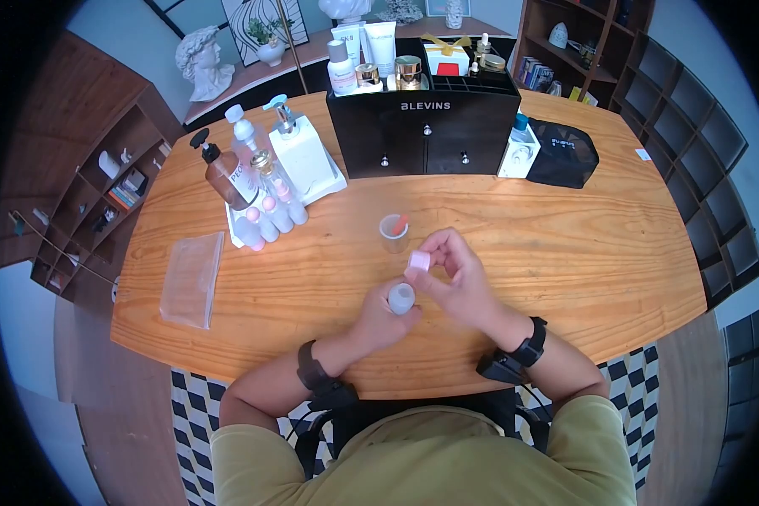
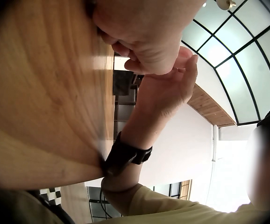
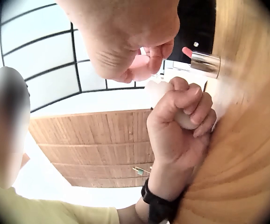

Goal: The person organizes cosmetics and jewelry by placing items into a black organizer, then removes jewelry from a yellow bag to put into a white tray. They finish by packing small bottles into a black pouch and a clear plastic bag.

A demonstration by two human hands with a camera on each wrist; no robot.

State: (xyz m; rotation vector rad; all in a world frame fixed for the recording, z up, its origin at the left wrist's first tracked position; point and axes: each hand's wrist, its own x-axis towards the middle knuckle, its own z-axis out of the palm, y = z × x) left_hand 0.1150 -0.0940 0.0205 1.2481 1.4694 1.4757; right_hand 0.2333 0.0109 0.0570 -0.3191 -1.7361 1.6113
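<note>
My left hand [image 1: 378,320] grips a small translucent bottle [image 1: 401,298], fingers curled round its body and its open mouth facing up. Just above and to the right, my right hand [image 1: 465,291] pinches a pink cap [image 1: 418,261] between thumb and fingers, apart from the bottle. In the right wrist view the pink cap [image 3: 139,68] is partly hidden by the fingers, close over the bottle's neck [image 3: 157,92]. Beyond both hands stands a clear cup [image 1: 393,244] with a coral-coloured stick [image 1: 401,226] leaning in it.
Several pink-capped bottles [image 1: 277,218], a brown pump bottle [image 1: 232,177] and a white dispenser [image 1: 302,156] stand at the left. A clear flat pouch [image 1: 192,278] lies nearer the left edge. A black cosmetics organizer [image 1: 422,131] stands at the back, beside a black bag [image 1: 563,156].
</note>
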